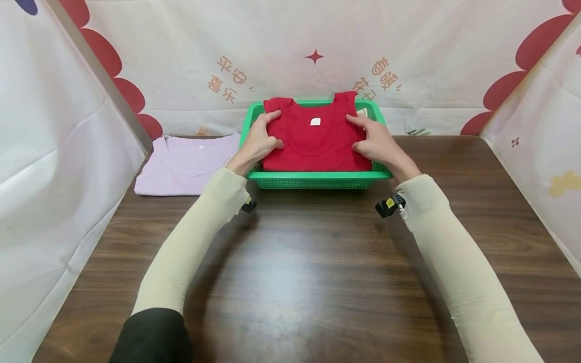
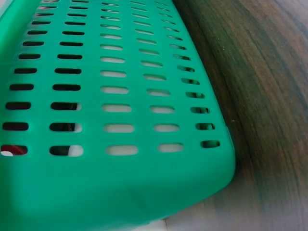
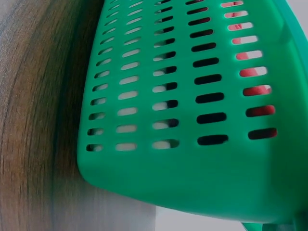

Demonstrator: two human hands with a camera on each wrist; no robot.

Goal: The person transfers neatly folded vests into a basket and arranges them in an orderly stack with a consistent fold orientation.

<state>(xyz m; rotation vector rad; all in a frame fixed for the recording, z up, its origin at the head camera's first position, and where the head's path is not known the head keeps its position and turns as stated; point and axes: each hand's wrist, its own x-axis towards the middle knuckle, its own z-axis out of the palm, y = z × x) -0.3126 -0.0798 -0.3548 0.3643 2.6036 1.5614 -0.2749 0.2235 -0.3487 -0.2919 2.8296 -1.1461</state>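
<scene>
A folded red top (image 1: 313,136) with a white neck label lies in a green plastic basket (image 1: 313,175) at the table's far side. Its two shoulder parts stick up over the back rim. My left hand (image 1: 258,141) grips the top's left side, thumb and forefinger showing on the cloth. On the right side my right hand (image 1: 379,143) holds it in the same manner. The other fingers are mostly hidden. Both wrist views look at the slotted basket wall (image 2: 120,183), with white, black and red cloth behind the slots; neither hand is seen there.
A folded lilac top (image 1: 186,164) lies flat on the brown wooden table (image 1: 290,272), left of the basket. Whitish patterned cloth (image 1: 362,113) shows at the basket's back right corner. A printed white curtain (image 1: 290,30) hangs close behind the basket and along both sides.
</scene>
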